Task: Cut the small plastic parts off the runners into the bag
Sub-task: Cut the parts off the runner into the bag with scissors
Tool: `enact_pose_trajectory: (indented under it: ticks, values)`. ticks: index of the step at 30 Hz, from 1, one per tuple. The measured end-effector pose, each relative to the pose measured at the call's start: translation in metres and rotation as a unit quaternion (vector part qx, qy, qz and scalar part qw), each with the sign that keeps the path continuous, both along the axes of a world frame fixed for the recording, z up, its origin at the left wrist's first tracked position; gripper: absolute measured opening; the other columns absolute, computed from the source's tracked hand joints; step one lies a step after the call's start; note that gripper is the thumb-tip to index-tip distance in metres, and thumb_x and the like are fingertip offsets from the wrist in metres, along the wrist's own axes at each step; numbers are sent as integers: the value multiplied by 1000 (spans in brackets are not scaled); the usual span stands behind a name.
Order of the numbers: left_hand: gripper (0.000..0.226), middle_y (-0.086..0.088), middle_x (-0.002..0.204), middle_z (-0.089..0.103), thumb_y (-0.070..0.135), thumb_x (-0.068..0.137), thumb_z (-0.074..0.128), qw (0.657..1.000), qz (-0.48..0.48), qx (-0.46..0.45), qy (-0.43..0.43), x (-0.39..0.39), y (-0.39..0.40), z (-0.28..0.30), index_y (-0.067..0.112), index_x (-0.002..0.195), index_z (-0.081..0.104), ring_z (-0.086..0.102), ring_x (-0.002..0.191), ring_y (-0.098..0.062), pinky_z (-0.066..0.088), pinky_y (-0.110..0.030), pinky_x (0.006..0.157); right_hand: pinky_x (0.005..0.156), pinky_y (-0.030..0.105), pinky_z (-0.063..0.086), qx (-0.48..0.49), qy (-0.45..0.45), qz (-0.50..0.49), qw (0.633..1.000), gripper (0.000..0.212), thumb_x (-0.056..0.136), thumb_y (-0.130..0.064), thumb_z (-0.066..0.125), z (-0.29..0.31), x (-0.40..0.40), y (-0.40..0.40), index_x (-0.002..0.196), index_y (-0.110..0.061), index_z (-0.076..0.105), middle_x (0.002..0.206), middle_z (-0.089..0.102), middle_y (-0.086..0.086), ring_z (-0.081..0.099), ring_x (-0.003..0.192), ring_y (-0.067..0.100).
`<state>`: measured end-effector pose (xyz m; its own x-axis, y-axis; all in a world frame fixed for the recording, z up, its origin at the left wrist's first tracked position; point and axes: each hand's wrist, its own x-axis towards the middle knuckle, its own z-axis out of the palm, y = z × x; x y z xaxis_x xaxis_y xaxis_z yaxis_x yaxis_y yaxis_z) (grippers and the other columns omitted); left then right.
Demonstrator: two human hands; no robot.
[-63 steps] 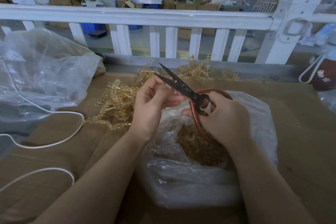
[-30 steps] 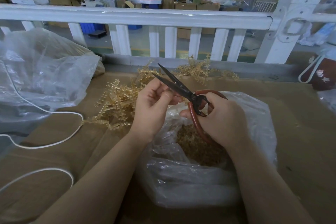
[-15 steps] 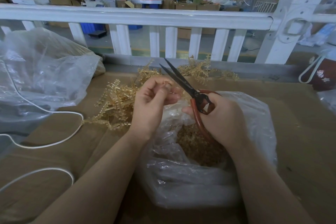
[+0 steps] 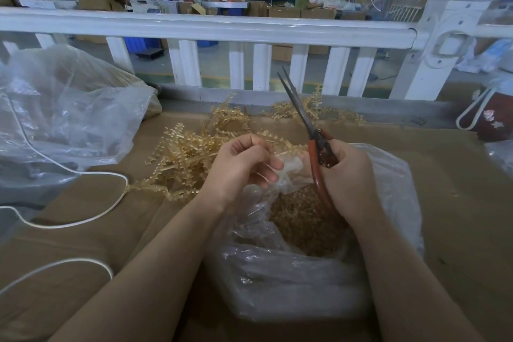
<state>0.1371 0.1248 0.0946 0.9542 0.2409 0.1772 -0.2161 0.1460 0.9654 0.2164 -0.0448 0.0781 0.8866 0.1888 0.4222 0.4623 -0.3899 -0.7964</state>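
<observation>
Just scissors [image 4: 311, 125] above bag [image 4: 388, 175] rim

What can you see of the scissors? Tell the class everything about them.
The scissors have long, dark, narrow metal blades and reddish-brown looped handles. The blades look almost shut, tips pointing up and away toward the white rail. The right hand grips the handles, hiding part of them, above the open bag of cut parts. The blades touch nothing.
</observation>
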Motion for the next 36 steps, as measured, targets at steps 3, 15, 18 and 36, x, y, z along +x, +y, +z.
enact_pose_trajectory:
  ticks: [3,15,18,36]
  values:
    - [10,-14,70,69,7,72,59,998,-43,-8,50,-1,-2,1,8,80,65,62,50,-18,48,-22,45,63,36,54,5,-9,-3,1000,21,86,-34,77,-1,1,-1,73,-20,68,63,64,-9,60,64,9]
    - [22,-6,71,70,34,80,72,987,-126,31,91,-4,-1,4,13,82,76,65,56,-11,47,-17,49,58,20,40,4,-14,15,1000,18,86,-38,73,-5,3,0,71,-30,66,66,64,-27,59,62,-1]
    - [15,-2,71,71,30,83,70,982,-162,0,94,-5,0,4,16,83,78,64,53,-8,46,-15,46,53,11,37,-18,-29,14,999,20,86,-39,75,-4,1,1,71,-31,65,69,62,-33,59,66,-6]
    - [27,-6,93,75,8,80,66,968,-2,-238,-77,3,-1,5,7,106,73,74,85,-14,59,-21,72,62,22,45,-47,-12,-1,999,52,60,-86,62,1,-4,1,81,-39,64,75,65,-22,61,75,-2]
